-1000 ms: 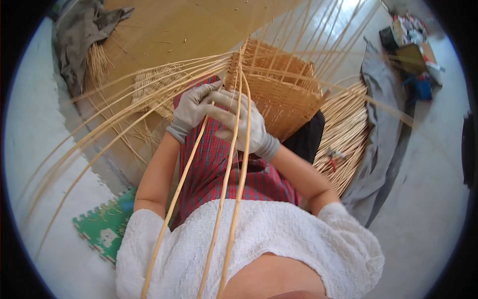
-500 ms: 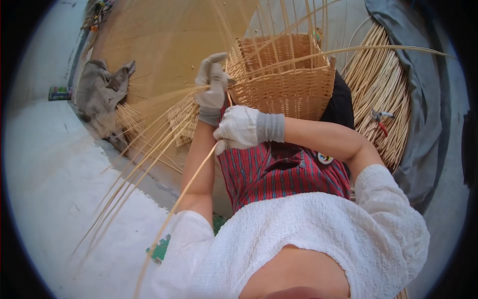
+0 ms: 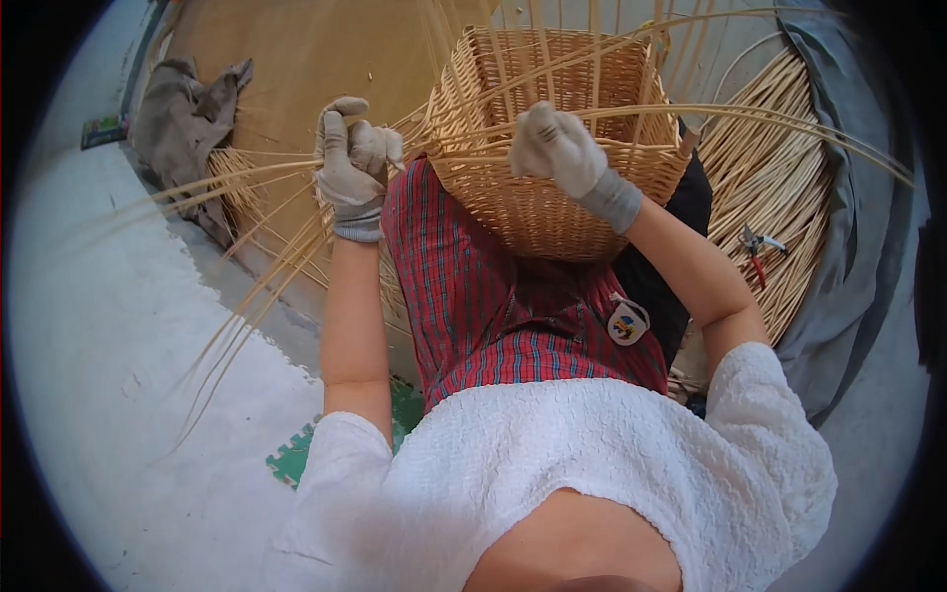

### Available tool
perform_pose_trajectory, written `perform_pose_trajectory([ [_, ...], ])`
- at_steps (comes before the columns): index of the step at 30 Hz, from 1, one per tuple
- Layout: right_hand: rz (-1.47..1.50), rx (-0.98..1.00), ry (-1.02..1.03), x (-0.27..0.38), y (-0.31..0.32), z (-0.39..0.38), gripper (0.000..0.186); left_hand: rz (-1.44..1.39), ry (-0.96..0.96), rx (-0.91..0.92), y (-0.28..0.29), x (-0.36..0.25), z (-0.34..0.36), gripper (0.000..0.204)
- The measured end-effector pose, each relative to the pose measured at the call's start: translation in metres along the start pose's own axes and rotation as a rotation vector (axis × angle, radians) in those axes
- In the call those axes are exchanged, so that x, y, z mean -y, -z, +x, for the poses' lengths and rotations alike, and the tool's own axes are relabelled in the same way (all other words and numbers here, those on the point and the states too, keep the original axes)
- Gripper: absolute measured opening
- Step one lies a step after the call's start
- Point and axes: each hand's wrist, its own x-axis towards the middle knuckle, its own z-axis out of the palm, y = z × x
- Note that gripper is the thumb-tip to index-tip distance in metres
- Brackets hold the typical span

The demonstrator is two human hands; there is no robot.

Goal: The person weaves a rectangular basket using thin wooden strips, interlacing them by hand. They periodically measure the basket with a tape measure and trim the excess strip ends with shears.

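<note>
A woven wicker basket (image 3: 552, 219) with a square opening rests at my knees, and tall upright canes (image 3: 596, 69) rise from its walls. My left hand (image 3: 353, 166), in a whitish glove with a grey cuff, is closed around several long wicker strands (image 3: 252, 174) at the basket's left corner. Their free ends reach out to the left. Against the near rim, my gloved right hand (image 3: 560, 150) has its fingers curled in; they appear closed on a strand. More long strands (image 3: 779, 118) extend past the rim to the far right.
A large bundle of canes (image 3: 769, 197) lies on grey cloth (image 3: 858, 197) at right, with red-handled pruning shears (image 3: 758, 255) on it. Grey-brown cloth (image 3: 178, 123) and thinner canes (image 3: 232, 183) lie left. A green foam mat (image 3: 291, 459) shows beside my left arm.
My right hand has moved from beside my left wrist up and right to the basket's near rim. The strand trailing from it has swung away. My left hand has shifted left.
</note>
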Motion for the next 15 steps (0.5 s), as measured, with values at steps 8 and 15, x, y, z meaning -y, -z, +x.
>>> perform_pose_trajectory([
  [8,-0.026,-0.137,0.086,-0.003,0.007,-0.024,0.06,0.25,-0.255,-0.166,-0.068,0.038,-0.073,0.036],
  [15,-0.205,-0.209,0.192,0.005,-0.029,-0.048,0.051,0.746,0.193,-0.035,0.009,0.06,-0.077,0.059],
])
